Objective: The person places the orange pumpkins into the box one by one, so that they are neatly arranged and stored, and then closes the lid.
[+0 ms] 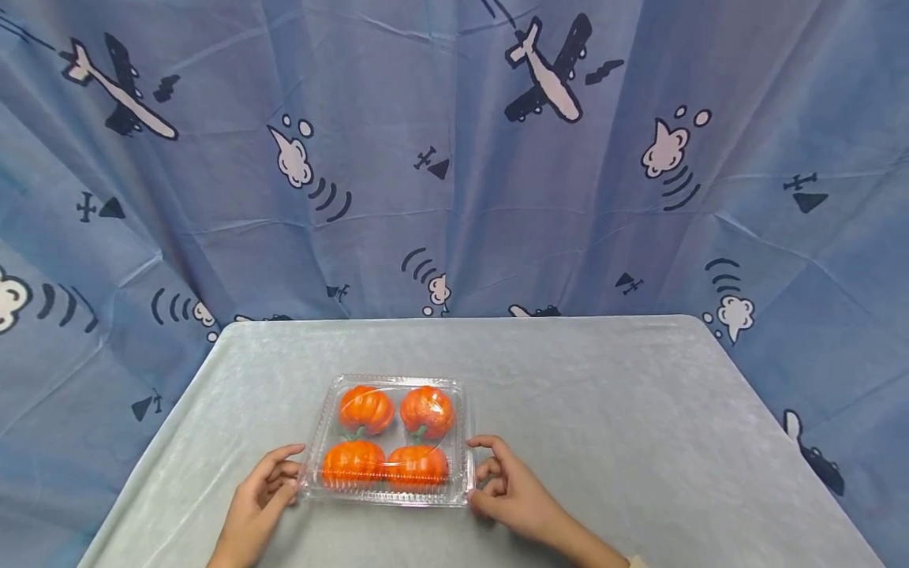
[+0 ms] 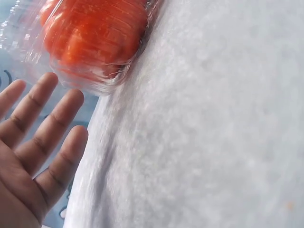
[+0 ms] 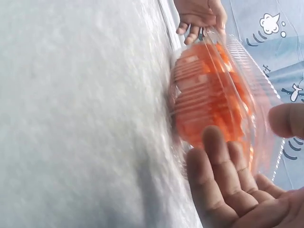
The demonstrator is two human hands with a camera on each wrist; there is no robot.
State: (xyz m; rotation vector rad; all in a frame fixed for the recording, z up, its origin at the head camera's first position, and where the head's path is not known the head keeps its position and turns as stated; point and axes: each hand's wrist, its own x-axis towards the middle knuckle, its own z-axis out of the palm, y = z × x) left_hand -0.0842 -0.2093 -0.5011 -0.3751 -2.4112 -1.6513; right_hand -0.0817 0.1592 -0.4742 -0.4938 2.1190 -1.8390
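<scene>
A clear plastic clamshell box (image 1: 459,465) lies with its lid down on the table, holding several orange toy pumpkins (image 1: 366,409) with green stems. At its left edge is my left hand (image 1: 263,501), index finger and thumb close to the rim. In the left wrist view its fingers (image 2: 52,121) are extended and spread beside the box (image 2: 108,87). My right hand (image 1: 513,491) is at the right edge, with index finger and thumb by the rim. The right wrist view shows its loosely bent fingers (image 3: 221,173) beside the box and the thumb apart from them.
A pale grey cloth (image 1: 604,410) covers the table under the box. Behind and around the table hangs a blue curtain (image 1: 383,95) printed with planes and clouds.
</scene>
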